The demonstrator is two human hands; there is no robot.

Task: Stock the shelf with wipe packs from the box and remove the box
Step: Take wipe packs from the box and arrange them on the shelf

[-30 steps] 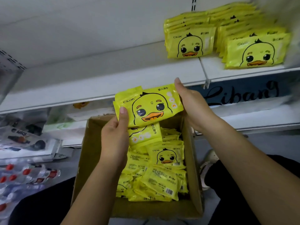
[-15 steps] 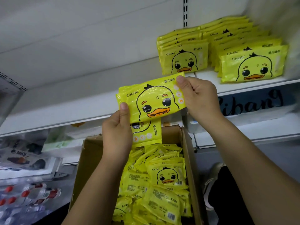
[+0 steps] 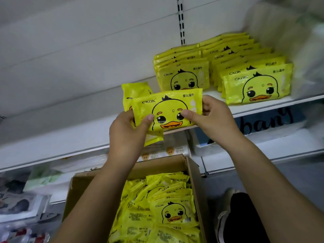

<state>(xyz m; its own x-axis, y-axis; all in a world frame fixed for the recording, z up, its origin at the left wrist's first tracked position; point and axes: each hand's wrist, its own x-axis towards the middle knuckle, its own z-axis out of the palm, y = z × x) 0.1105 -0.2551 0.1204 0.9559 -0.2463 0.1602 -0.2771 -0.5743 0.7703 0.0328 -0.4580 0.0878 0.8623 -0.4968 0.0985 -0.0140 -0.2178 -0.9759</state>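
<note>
Both hands hold a small bunch of yellow duck-face wipe packs (image 3: pixel 168 106) in front of the white shelf (image 3: pixel 91 127). My left hand (image 3: pixel 129 130) grips the bunch's left end, thumb on the front pack. My right hand (image 3: pixel 212 116) pinches the right end. Two rows of the same packs (image 3: pixel 182 72) (image 3: pixel 257 85) stand on the shelf to the right. Below, the open cardboard box (image 3: pixel 194 174) holds several more loose packs (image 3: pixel 173 213).
A lower shelf (image 3: pixel 263 151) runs behind the box. Packaged goods (image 3: pixel 19 206) lie at the lower left. A dark trouser leg and a shoe (image 3: pixel 226 220) are right of the box. The shelf stretch left of the standing rows is bare.
Both hands have lifted the bunch of packs up from over the box to the shelf edge, next to the standing rows. The view has tilted upward.
</note>
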